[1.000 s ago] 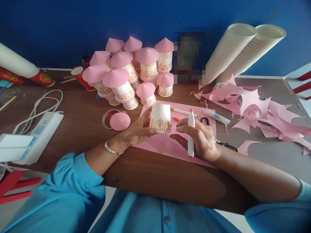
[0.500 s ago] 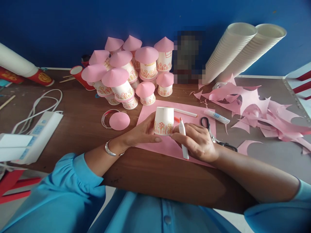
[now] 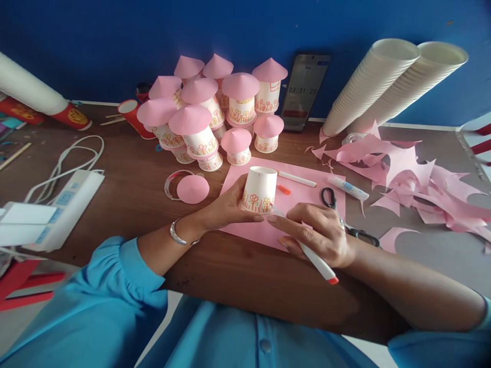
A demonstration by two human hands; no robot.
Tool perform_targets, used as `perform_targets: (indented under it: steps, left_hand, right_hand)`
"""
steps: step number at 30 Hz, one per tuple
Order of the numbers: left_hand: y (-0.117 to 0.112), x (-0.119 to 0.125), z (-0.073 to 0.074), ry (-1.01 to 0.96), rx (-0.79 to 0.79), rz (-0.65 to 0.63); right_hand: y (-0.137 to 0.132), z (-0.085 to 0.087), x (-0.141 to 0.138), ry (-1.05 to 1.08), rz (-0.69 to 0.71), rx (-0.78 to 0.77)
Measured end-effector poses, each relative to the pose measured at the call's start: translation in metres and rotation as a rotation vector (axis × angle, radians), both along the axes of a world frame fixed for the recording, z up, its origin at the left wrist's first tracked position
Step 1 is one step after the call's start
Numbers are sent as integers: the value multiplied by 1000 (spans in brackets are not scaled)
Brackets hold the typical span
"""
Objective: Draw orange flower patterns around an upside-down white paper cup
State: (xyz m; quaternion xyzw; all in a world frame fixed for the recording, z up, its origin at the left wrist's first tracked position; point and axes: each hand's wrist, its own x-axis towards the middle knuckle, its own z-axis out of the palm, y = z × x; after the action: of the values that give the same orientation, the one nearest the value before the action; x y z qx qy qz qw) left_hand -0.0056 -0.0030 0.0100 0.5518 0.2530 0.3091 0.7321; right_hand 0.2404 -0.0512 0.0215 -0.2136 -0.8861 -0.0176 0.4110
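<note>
Holding the white cup low at its side, between thumb and partly hidden fingers, the left hand I watch is half curled, while the right hand pinches a white marker near the cup's lower edge.

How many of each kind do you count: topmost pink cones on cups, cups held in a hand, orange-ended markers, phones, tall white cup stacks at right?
Topmost pink cones: 10
Cup held in the left hand: 1
Orange-ended markers: 2
Phone: 1
Tall white cup stacks: 2
Total: 16
</note>
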Motion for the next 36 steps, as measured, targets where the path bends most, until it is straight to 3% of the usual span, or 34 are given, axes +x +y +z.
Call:
perform_targets:
  steps: [4, 17, 24, 32, 36]
  left_hand:
    - [0, 2, -3, -14, 57, -1]
    - [-1, -5, -13, 122, 89, 83]
    - [-1, -3, -13, 74, 88, 78]
    - [-1, -4, -7, 96, 4, 67]
    - [2, -5, -6, 1, -83, 44]
  right_hand:
    - [-3, -1, -6, 81, 49, -53]
    - [-4, -2, -7, 69, 55, -62]
    - [-3, -3, -6, 45, 59, -67]
    - [-2, -2, -3, 114, 33, -17]
    - [-1, -1, -2, 116, 56, -14]
